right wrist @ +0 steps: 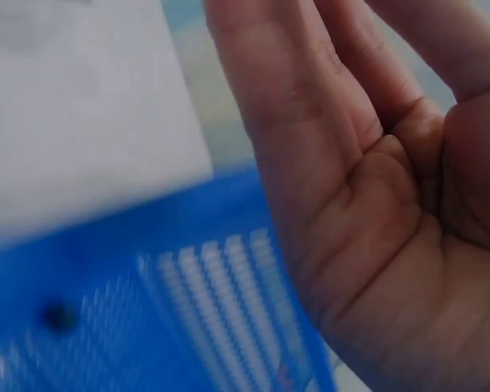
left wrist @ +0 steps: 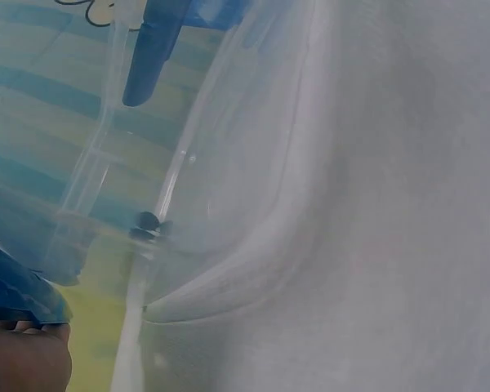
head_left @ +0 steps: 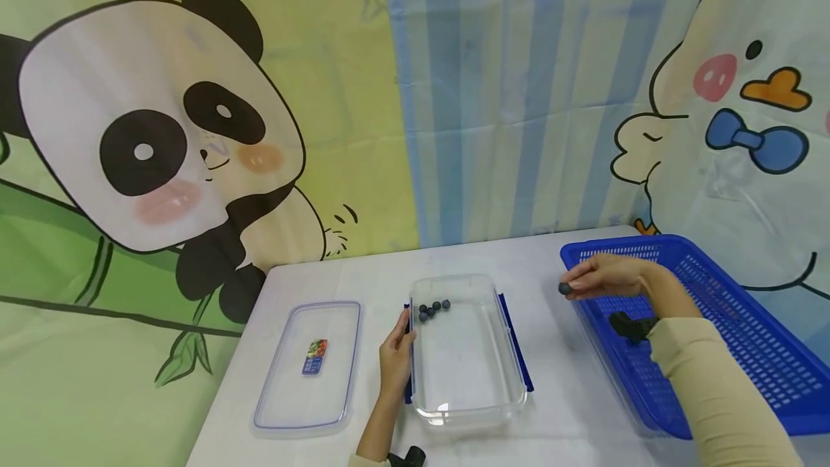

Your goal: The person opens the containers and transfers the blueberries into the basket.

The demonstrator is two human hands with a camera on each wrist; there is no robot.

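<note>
My right hand [head_left: 606,276] pinches a blueberry [head_left: 565,288] between its fingertips, over the near left rim of a blue mesh basket [head_left: 713,265]. In the right wrist view the palm [right wrist: 367,237] fills the right side, and the fingertips lie out of frame. With my left hand [head_left: 394,362] I grip the left side of a clear plastic container [head_left: 467,359] by its blue latch [left wrist: 16,286], thumb near the rim. Several blueberries [head_left: 431,312] lie together in the container's far left corner; a few show dark through its wall in the left wrist view.
A clear lid [head_left: 279,395] with a coloured label [head_left: 315,357] lies flat on the white table [head_left: 382,279], left of the container. One blurred dark round thing [right wrist: 60,317] shows against the basket in the right wrist view. A printed curtain [head_left: 480,92] hangs behind.
</note>
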